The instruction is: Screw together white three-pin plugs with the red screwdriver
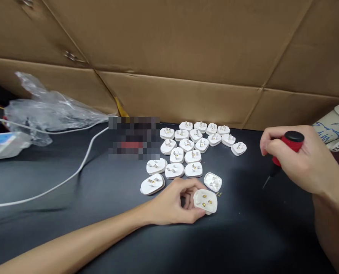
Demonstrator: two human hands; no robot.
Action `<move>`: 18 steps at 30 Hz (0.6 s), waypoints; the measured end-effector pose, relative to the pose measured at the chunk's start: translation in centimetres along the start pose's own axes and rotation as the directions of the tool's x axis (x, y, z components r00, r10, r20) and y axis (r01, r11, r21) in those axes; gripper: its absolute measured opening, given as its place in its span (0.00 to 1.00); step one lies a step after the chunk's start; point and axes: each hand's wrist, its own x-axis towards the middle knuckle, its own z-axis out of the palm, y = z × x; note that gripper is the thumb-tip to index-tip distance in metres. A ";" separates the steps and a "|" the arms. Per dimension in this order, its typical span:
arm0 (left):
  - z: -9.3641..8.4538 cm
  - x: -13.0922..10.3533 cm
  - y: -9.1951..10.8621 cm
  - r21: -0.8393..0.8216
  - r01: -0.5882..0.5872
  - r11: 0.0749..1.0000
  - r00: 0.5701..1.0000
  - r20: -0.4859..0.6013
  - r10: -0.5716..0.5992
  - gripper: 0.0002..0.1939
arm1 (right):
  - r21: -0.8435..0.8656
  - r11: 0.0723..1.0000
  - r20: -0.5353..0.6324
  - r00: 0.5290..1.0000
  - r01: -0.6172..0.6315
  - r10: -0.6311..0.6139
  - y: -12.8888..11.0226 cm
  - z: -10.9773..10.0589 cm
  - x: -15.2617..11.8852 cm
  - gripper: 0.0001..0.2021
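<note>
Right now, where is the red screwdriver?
In the head view, the red screwdriver is on the right, in the person's right grip, tip angled down and leftward over the black tabletop, left of the container marked COFFEE.

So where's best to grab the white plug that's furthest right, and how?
I'd pinch that white plug by its rounded sides, coming from the right: its metal pins stick up, and the other plugs lie to its left.
</note>
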 end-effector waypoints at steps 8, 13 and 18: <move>0.1 0.3 0.8 0.116 -0.037 0.993 0.999 -0.015 0.039 0.14 | -0.033 0.999 0.380 0.925 -0.002 0.014 -0.6 1.6 0.4 0.24; -0.1 0.3 0.6 0.090 -0.039 0.995 0.999 -0.032 0.042 0.16 | 0.050 0.998 0.455 0.888 0.039 -0.057 -1.0 2.5 0.5 0.17; -0.2 0.3 0.5 0.085 -0.046 0.995 0.998 -0.027 0.049 0.15 | 0.024 0.998 0.467 0.882 0.063 -0.067 -0.9 3.1 0.7 0.16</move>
